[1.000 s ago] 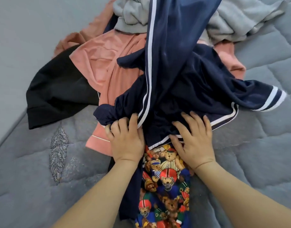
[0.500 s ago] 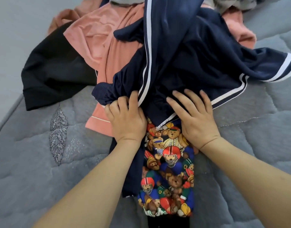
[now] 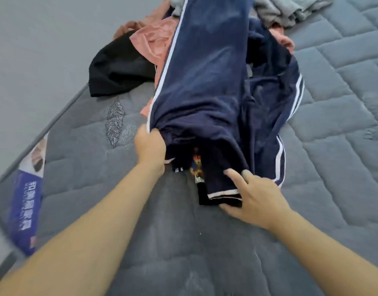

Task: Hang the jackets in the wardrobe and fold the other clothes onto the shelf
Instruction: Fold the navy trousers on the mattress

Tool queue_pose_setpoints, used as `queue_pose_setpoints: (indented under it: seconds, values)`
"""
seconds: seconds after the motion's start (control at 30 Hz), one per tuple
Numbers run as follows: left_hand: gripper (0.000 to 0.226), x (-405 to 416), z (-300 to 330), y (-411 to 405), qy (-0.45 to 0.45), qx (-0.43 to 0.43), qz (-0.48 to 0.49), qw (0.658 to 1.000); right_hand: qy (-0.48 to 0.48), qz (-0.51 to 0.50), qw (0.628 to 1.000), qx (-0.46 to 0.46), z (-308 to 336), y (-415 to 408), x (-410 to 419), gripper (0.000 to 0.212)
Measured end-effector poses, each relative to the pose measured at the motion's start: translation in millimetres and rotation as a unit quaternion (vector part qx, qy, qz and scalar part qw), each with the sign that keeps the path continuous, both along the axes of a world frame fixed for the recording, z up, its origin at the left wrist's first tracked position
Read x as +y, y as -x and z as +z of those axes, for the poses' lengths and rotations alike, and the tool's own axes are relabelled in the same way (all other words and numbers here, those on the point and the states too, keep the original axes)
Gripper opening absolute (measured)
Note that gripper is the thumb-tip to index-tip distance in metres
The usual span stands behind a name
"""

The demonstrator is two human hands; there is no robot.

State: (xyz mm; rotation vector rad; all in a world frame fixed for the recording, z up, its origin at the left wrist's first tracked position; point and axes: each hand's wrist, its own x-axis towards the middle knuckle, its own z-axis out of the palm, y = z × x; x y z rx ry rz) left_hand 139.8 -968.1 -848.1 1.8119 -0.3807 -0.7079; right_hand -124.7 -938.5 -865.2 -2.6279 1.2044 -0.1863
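— Since a moment ago, what moved?
— Both hands have pulled the navy garment (image 3: 205, 86) toward the near edge of the mattress (image 3: 344, 86); it now covers nearly all of the bear-print garment (image 3: 197, 165), of which only a small strip shows between the hands.

— Left to right, what lies there?
— At the mattress's left edge, one purple printed label (image 3: 23, 212). Further in, one leaf-pattern patch (image 3: 115, 122) stitched into the quilting. Toward the far left of the pile, one black garment (image 3: 119, 69), partly under one pink garment (image 3: 156, 43). The navy garment with white stripes lies over the pink one. At the far right corner of the pile, one grey garment (image 3: 290, 7), cut off by the frame's top edge.

— And the hands?
— The left hand (image 3: 150, 146) has its fingers curled round the navy garment's left striped edge. The right hand (image 3: 254, 197) pinches the white-trimmed hem, thumb beneath, fingers on top.

— Anything blocking?
— The navy garment hides most of the pile's middle.
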Motion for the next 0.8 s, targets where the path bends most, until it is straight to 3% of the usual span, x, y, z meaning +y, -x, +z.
queue_pose_setpoints:
  seconds: [0.07,0.1,0.17,0.2,0.27,0.33,0.37,0.43,0.47,0.57,0.67,0.77,0.8]
  values:
    - [0.027,62,4,7,-0.111,0.149,0.015,0.983,-0.042,-0.035,0.992,0.111,7,27,33,0.070]
    - [0.028,94,6,12,-0.173,0.178,0.001,0.969,-0.059,-0.050,0.985,0.152,11,39,46,0.063]
    - [0.032,151,8,27,-0.279,0.132,-0.040,0.950,-0.068,-0.056,0.979,0.185,20,58,73,0.047]
    - [0.035,178,10,35,-0.323,0.044,-0.062,0.943,-0.079,-0.047,0.980,0.178,24,64,86,0.039]
    - [0.039,226,15,47,-0.326,-0.276,-0.150,0.892,-0.124,0.016,0.984,0.124,30,77,114,0.025]
    - [0.031,260,18,64,-0.174,-0.533,-0.305,0.770,-0.166,0.098,0.979,0.066,33,92,142,0.018]
    - [0.028,273,18,73,-0.106,-0.574,-0.405,0.704,-0.181,0.113,0.976,0.050,32,101,152,0.020]
    - [0.038,295,8,87,-0.094,-0.570,-0.543,0.610,-0.238,0.069,0.967,0.051,28,115,170,0.031]
    - [0.049,301,2,90,-0.148,-0.568,-0.553,0.591,-0.275,0.015,0.961,0.031,27,121,179,0.037]
    - [0.078,296,-3,92,-0.337,-0.555,-0.470,0.598,-0.332,-0.111,0.935,-0.052,25,125,196,0.043]
    - [0.060,281,2,99,-0.370,-0.577,-0.436,0.584,-0.396,-0.157,0.902,-0.076,26,125,198,0.034]
    - [0.045,275,14,109,-0.420,-0.548,-0.498,0.525,-0.435,-0.208,0.876,-0.029,36,128,192,0.030]
    - [0.039,274,18,110,-0.433,-0.511,-0.522,0.528,-0.428,-0.206,0.880,-0.007,40,130,191,0.026]
